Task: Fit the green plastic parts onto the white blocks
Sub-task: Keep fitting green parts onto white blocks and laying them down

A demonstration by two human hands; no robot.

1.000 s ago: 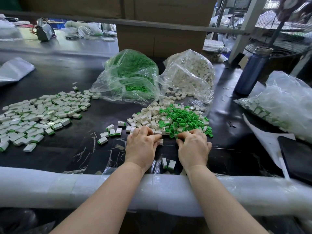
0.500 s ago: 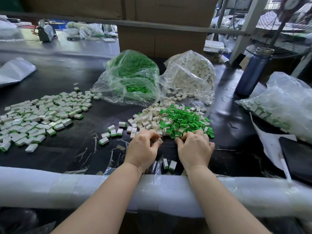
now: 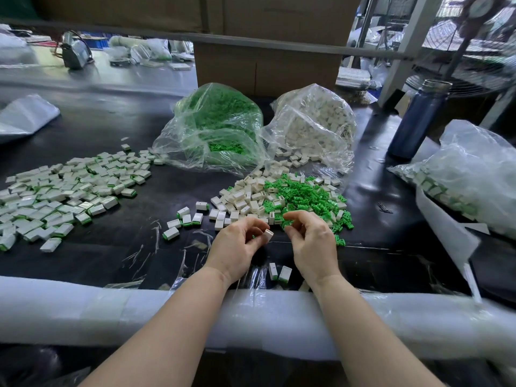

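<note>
Black bench top [image 3: 117,127], white foam-wrapped front rail [image 3: 83,311] under both forearms; mixed pile of loose white blocks [image 3: 243,201] and green plastic parts [image 3: 304,196] at centre, fitted pieces [image 3: 64,196] spread out on the left, bags of green parts [image 3: 220,127] and white blocks [image 3: 315,127] behind. Left hand [image 3: 237,247] pinches one white block [image 3: 268,235] between thumb and curled fingers, just off the pile's near edge. Right hand [image 3: 312,244] sits beside it with fingers curled; can't tell if it holds a part.
</note>
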